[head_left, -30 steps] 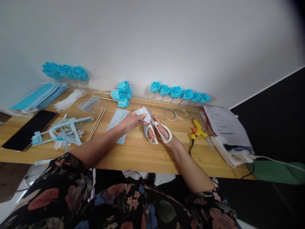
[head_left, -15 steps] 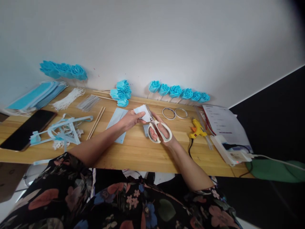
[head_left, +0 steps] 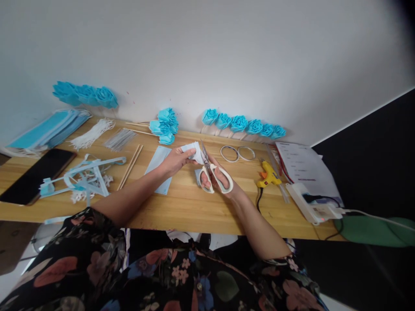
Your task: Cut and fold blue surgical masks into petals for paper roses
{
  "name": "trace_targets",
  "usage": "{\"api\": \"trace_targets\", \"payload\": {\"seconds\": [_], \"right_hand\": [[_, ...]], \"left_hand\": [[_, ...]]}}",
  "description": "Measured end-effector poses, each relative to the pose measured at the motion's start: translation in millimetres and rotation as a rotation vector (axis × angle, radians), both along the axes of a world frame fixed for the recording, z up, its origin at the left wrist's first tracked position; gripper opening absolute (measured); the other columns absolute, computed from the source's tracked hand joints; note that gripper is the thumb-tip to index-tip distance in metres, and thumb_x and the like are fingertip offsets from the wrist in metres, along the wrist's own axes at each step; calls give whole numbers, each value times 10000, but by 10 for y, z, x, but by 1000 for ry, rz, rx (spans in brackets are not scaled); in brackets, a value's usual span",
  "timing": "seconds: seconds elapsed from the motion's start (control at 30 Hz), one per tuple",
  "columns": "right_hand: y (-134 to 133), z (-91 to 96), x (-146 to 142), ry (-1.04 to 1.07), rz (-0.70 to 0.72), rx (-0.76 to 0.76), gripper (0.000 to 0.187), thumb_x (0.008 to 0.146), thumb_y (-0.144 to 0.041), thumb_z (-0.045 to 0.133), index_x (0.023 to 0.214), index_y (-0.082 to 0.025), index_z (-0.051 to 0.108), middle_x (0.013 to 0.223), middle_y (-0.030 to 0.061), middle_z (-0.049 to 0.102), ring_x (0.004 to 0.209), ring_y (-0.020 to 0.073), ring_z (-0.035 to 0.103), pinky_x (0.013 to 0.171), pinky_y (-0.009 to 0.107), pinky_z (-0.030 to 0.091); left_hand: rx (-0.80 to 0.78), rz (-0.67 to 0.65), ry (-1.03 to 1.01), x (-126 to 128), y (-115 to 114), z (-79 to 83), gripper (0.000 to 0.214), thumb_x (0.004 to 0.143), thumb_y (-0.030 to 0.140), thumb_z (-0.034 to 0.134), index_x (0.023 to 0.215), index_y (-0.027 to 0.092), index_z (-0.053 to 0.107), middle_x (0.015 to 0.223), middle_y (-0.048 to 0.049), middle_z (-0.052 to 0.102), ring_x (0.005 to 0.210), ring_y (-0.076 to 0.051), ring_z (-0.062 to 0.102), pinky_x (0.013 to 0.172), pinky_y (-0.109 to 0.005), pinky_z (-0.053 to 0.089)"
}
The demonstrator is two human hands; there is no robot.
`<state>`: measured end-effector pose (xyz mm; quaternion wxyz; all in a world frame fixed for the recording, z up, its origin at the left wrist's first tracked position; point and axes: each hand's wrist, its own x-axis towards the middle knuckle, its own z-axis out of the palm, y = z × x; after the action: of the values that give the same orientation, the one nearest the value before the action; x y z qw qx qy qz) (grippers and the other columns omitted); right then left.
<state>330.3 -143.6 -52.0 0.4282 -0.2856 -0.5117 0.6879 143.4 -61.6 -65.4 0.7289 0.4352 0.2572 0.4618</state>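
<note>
Pinched between the thumb and fingers of my left hand is a small piece of pale mask fabric. My right hand grips white-handled scissors, with fingers through the loops. The scissor blades point away from me, slightly parted, at the right edge of the fabric piece. Under my left wrist lies a flat light-blue mask sheet. A small blue-grey piece shows on the table behind the scissor handles, partly hidden.
Blue fabric roses stand along the wall; more roses lie on sticks. Two rings, a yellow glue gun and a power strip are right. Left are a phone, mask trimmings, wooden sticks and stacked masks.
The scissor blades have parted and their tips now show beside the fabric. Both hands have shifted only slightly; the fabric is still in my left hand.
</note>
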Motion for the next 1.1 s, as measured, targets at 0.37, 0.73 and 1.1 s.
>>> {"api": "trace_targets", "payload": {"seconds": [0.37,0.73,1.1], "right_hand": [[-25,-50,-49,50,-97,1,839,868,-654,612,1557,-293,297,748,-16,600,555,129,508,560,305,497],[-4,-33,-48,55,-88,41,846,845,-619,672,1542,-310,305,676,-58,562,448,85,415,427,235,382],[155,131,369,-790,-541,304,667,807,-472,722,1400,-250,512,752,-16,647,653,169,603,647,303,481]], "left_hand": [[18,-23,73,56,-128,41,422,654,466,876,810,97,742,789,-68,751,686,-137,660,686,-272,565],[20,-41,46,56,-99,54,459,633,491,882,795,95,717,739,-60,733,672,-140,664,648,-256,568],[-95,110,87,-4,9,-46,443,600,420,905,859,106,729,784,-63,748,691,-171,688,595,-280,578]]}}
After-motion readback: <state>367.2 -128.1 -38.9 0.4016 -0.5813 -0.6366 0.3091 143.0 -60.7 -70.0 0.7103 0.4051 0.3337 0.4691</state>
